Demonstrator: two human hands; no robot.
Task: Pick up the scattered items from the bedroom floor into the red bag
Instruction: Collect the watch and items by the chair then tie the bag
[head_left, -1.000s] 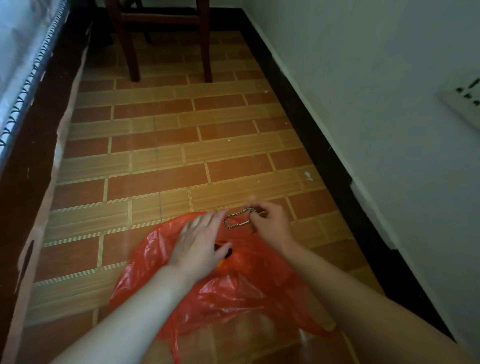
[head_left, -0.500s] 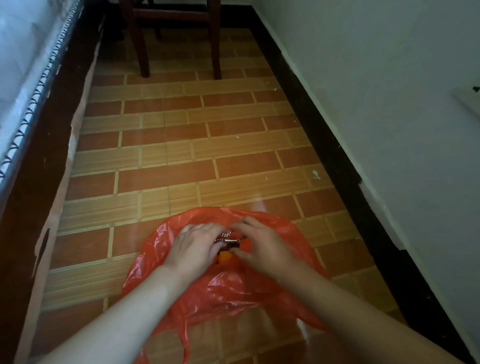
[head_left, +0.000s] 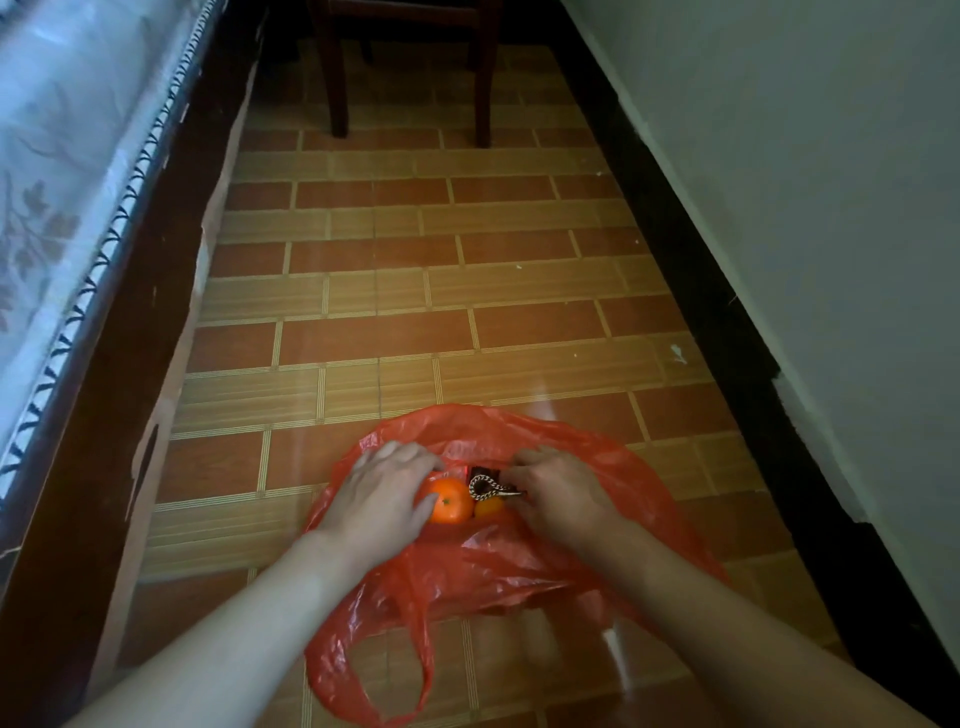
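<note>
The red plastic bag (head_left: 483, 566) lies crumpled on the tiled floor in front of me, its mouth spread between my hands. Inside the opening I see an orange fruit (head_left: 448, 500), a second smaller orange (head_left: 488, 508) and a dark packet (head_left: 484, 474). A metal chain (head_left: 488, 487) rests on top of them, its end pinched in my right hand (head_left: 558, 493). My left hand (head_left: 382, 493) presses on the bag's left rim, holding the opening apart beside the orange.
A bed with a patterned white cover (head_left: 62, 171) and a dark wooden frame (head_left: 114, 374) runs along the left. A grey wall with a black skirting (head_left: 727, 312) runs along the right. Chair legs (head_left: 337, 83) stand at the far end of the tiled floor (head_left: 415, 312).
My right hand carried the chain from above the bag's far edge down into its mouth. My left hand moved to the rim and spread the opening, exposing the oranges.
</note>
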